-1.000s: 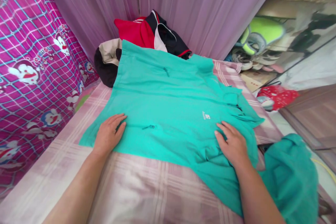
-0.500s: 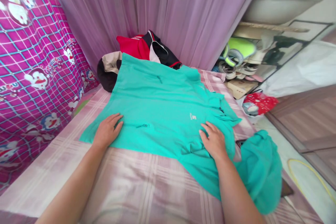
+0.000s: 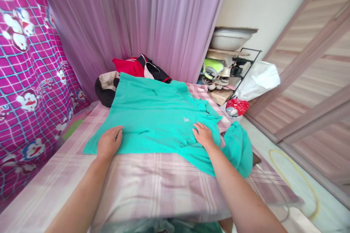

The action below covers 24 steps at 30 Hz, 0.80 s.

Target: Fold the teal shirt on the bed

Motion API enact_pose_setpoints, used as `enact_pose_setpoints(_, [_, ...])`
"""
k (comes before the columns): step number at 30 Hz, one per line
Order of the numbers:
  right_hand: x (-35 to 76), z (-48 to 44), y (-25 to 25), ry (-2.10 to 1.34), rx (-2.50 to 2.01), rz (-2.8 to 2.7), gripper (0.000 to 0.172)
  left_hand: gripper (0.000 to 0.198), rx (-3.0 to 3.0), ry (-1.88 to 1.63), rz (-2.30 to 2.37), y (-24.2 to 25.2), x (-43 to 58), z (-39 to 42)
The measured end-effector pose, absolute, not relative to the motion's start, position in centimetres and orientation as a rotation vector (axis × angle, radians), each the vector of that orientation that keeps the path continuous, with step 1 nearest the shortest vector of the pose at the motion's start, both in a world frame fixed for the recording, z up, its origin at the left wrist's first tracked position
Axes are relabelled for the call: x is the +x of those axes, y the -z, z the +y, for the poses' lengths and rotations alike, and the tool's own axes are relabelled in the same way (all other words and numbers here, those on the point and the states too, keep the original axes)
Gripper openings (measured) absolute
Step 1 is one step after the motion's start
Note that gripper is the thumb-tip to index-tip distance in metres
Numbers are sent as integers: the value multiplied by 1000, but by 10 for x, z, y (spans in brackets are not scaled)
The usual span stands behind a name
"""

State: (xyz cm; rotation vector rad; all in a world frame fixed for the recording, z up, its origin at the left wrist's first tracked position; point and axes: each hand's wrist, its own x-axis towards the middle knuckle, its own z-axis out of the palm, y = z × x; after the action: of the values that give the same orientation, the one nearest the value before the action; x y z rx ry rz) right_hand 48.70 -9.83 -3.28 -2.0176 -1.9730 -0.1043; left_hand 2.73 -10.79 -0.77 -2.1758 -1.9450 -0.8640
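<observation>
A teal zip-pocket jacket (image 3: 155,111) lies spread on a pink-and-white plaid sheet, its hem to the left and its collar to the right. One sleeve hangs in a bunched heap at the right edge. My left hand (image 3: 109,142) rests on the lower left of the jacket near the hem, fingers extended over the cloth beside a pocket zip. My right hand (image 3: 202,134) lies on the chest below a small white logo, its fingers spread. Wrinkles gather in the fabric just left of my right wrist.
Behind the jacket lie red and navy clothing (image 3: 128,66) and a black-and-beige item (image 3: 105,89). A purple curtain (image 3: 136,14) hangs behind. At the right stand a shoe rack (image 3: 243,80), a red bag (image 3: 237,107) and wooden cabinet doors (image 3: 306,91); a yellow cable (image 3: 303,174) lies on the floor.
The view has shifted, with more floor and cabinet showing at the right and more of the near bed edge. Both hands stay on the jacket, which lies much as before.
</observation>
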Motion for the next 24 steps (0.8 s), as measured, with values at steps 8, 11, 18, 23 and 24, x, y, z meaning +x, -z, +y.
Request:
enact_pose_setpoints(8, [489, -96, 38, 136, -1998, -1963, 40, 48, -2211, 709, -1983, 14, 21, -121])
enact_pose_setpoints(11, [494, -94, 45, 162, -1928, -1940, 38, 47, -2221, 572, -2033, 14, 21, -128])
enact_pose_setpoints(18, [502, -91, 53, 183, -1846, -1932, 38, 45, -2126, 476, -2173, 6, 30, -135])
enact_pose_setpoints(23, [504, -91, 52, 152, -1824, -1910, 35, 42, -1981, 575, -2250, 6, 29, -140])
enact_pose_setpoints(24, [504, -90, 52, 150, -1821, -1902, 35, 41, -1974, 593, -2265, 6, 27, -140])
